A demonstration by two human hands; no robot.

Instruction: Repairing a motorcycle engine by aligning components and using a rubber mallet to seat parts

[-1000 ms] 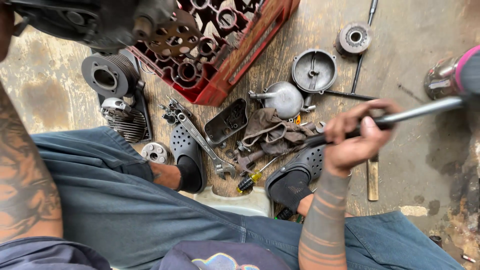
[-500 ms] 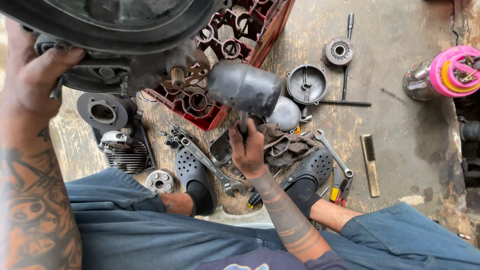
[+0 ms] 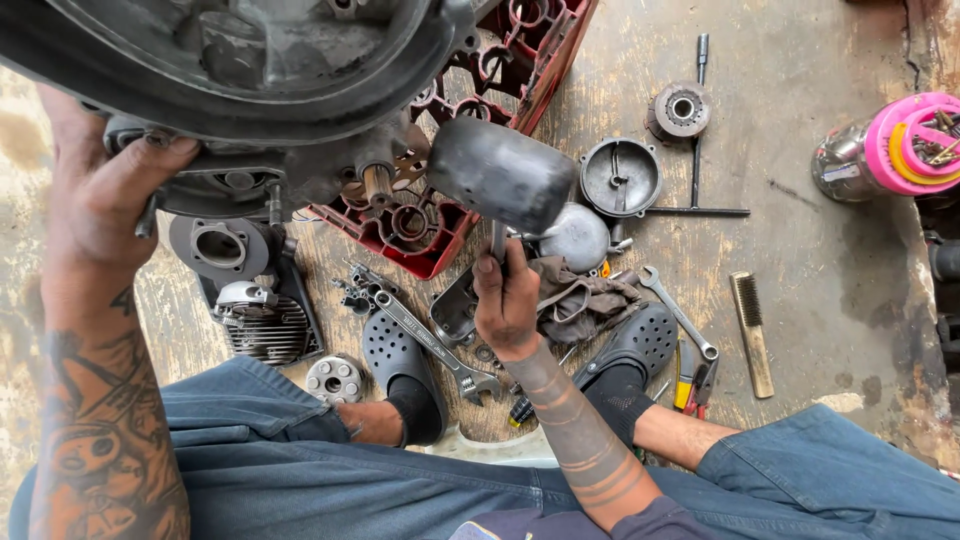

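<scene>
Mallet (image 3: 500, 172) head's looking like matt black rubber, scuffed. Engine casing (image 3: 240, 70) is showing dull cast metal w/ grime. Crate (image 3: 440, 225) is looking like red plastic, scratched. Wrench (image 3: 435, 345) is gleaming, smooth steel (chrome-ish). Floor (image 3: 820, 260) is showing rough, stained concrete; rag (image 3: 580, 300) is looking like greasy cloth.

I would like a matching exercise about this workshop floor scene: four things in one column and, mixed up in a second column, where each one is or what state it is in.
Things:
1. mallet
2. wire brush
3. red crate
4. engine casing

Places or states:
A. lying alone on the floor, right of the spanners
B. gripped by the handle in the right hand
C. steadied at its edge by the left hand
D. on the floor, partly hidden under the casing

Pairs: 1-B, 2-A, 3-D, 4-C
</scene>
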